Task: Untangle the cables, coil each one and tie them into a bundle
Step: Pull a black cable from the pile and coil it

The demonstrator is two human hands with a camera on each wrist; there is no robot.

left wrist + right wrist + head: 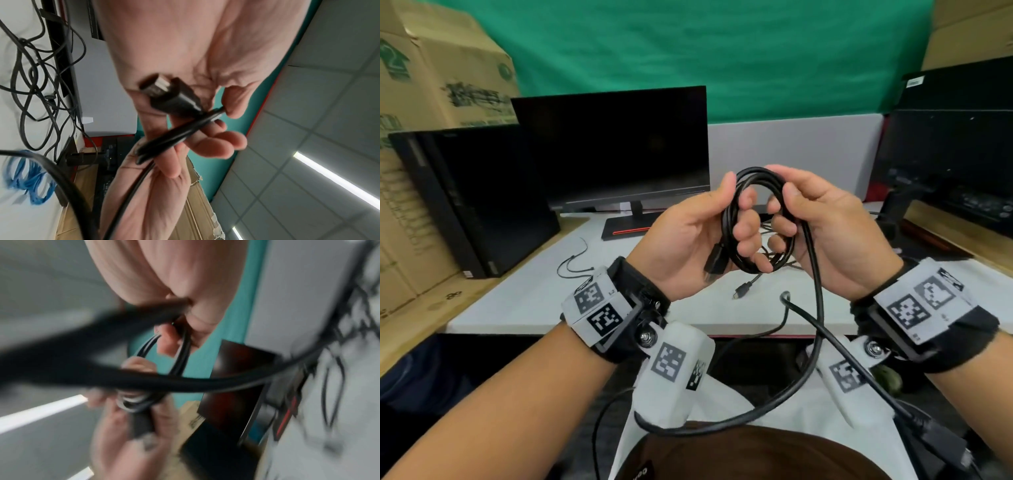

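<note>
The left hand (688, 236) grips the left side of a black coil (756, 219), thumb over the strands and fingers curled through the middle, with a plug (164, 95) pressed against its palm. The right hand (835, 226) grips the right side of the same coil, fingers hooked through the loop and thumb on top. The coil is held up in the air between the two hands, above the near edge of the white desk (524, 301).

Its loops form an oval that stands nearly upright, long axis running top to bottom and leaning slightly, open face turned toward the person. A loose tail (818, 308) drops from the right hand, sweeps low to the left across the lap and crosses itself near the right wrist.

This looks like the coiling step, partly done. The next move likely calls for the right hand to draw up the tail and lay another loop, while the left clamps the turns. More tangled cables (41, 73) and a blue one (30, 175) lie farther off on the desk, not yet coiled.
</note>
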